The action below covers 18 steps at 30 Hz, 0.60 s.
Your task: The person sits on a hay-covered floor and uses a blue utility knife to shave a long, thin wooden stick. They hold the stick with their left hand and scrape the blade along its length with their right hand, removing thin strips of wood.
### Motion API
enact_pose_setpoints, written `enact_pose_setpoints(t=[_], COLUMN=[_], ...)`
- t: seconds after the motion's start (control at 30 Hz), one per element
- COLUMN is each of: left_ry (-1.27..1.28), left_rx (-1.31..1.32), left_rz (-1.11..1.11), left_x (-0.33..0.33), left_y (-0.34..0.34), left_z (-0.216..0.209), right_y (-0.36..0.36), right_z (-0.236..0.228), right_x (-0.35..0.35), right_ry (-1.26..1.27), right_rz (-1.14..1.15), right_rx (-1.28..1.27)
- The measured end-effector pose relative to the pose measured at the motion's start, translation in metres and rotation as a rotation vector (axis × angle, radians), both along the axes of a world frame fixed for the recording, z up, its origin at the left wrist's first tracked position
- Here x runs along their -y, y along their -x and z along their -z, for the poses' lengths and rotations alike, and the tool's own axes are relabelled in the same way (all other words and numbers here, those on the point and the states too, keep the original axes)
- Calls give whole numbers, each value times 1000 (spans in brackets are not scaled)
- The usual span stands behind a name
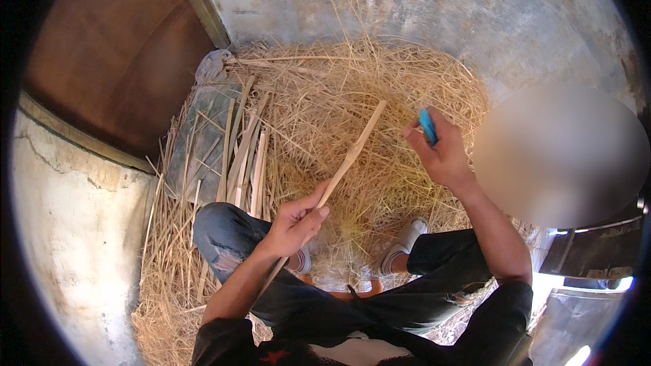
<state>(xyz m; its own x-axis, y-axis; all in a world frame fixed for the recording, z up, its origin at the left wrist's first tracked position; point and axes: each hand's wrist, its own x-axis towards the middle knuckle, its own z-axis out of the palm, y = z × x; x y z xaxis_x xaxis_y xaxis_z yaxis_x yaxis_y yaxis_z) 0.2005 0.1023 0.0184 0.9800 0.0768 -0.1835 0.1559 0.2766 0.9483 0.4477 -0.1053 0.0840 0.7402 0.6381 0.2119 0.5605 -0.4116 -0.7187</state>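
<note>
My left hand (296, 222) is closed round the lower part of a long split bamboo strip (354, 152). The strip slants up to the right, with a knobbly joint partway along it, and its tail runs down past my left forearm. Off to the right, my right hand (444, 152) is raised and closed on a small bright blue object (428, 127), whose kind I cannot make out. That hand is apart from the strip's upper end. Several pale bamboo strips (239, 146) lie beside my left knee.
Thin straw-like shavings (339, 81) are heaped over the floor against a worn grey wall (407, 0). A grey board (203, 129) lies under some strips at left, near a crumpled grey bag (213, 66) and a brown door panel (115, 54). A blurred patch covers the right side.
</note>
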Motion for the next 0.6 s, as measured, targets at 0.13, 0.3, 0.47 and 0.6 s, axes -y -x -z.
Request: enact_pose_setpoints(t=[0.13, 0.3, 0.47, 0.6], left_ry=[-41, -207, -300, -377], left_rx=[-19, -45, -47, -26], left_rz=[1, -30, -34, -41], left_x=[4, 12, 14, 11], left_y=[-8, -15, -16, -14], left_z=[0, 0, 4, 15], right_y=[13, 45, 48, 43], right_z=[2, 10, 16, 29], right_x=[-4, -17, -21, -24], right_ry=[47, 33, -29, -62], right_rz=[-104, -170, -202, -218], right_rx=[-5, 101, 28, 149])
